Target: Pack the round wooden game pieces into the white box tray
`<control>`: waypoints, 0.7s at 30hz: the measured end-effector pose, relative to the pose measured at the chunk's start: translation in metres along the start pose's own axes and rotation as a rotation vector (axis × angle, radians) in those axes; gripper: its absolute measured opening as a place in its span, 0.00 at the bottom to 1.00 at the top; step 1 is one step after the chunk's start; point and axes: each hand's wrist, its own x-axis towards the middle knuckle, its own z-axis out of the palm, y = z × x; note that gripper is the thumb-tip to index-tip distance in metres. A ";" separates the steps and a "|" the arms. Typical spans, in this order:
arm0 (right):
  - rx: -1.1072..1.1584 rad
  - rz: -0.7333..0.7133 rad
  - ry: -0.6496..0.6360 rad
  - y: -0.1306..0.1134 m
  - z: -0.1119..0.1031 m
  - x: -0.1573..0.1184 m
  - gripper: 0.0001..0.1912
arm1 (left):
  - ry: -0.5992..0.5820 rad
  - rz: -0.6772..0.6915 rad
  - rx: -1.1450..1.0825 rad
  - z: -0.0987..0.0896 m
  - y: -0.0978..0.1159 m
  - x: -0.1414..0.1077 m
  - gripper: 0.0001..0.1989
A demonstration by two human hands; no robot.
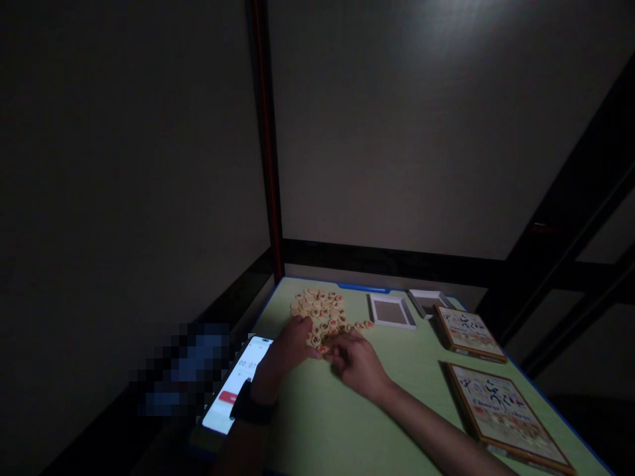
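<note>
The pieces (317, 305) are spread in a cluster at the far left of the table (407, 377). Their near edge is partly covered by the left hand (294, 342), loosely cupped, and the right hand (360, 365), half curled; whether any piece is gripped by either cannot be told.

The green bench (417, 357) is viewed from near above by a head-worn camera, faced forward and down over the left hand (296, 340) and right hand (358, 362); the bench is framed low, right of centre, the upper half being filled by dim walls (397, 145).
</note>
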 end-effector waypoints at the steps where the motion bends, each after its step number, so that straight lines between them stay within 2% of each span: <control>1: -0.013 0.017 -0.001 0.001 -0.006 0.008 0.11 | 0.004 0.000 -0.015 -0.001 -0.001 0.000 0.15; 4: -0.192 0.077 -0.044 0.002 -0.025 0.039 0.12 | 0.049 -0.021 -0.039 -0.005 0.001 0.000 0.15; 7: -0.418 0.114 -0.180 0.003 -0.034 0.069 0.16 | 0.091 -0.053 -0.011 -0.011 0.006 -0.001 0.13; 10: -0.496 0.116 -0.271 0.004 -0.030 0.088 0.14 | 0.078 -0.077 0.016 -0.014 0.011 -0.003 0.11; 13: -0.527 0.137 -0.306 0.005 -0.022 0.097 0.14 | 0.065 -0.104 0.062 -0.015 0.014 -0.004 0.10; 16: -0.547 0.152 -0.342 0.006 -0.017 0.103 0.14 | 0.103 -0.137 0.123 -0.015 0.015 -0.003 0.09; 21: -0.553 0.141 -0.411 0.002 -0.012 0.113 0.16 | 0.130 -0.227 0.214 -0.016 0.015 -0.004 0.13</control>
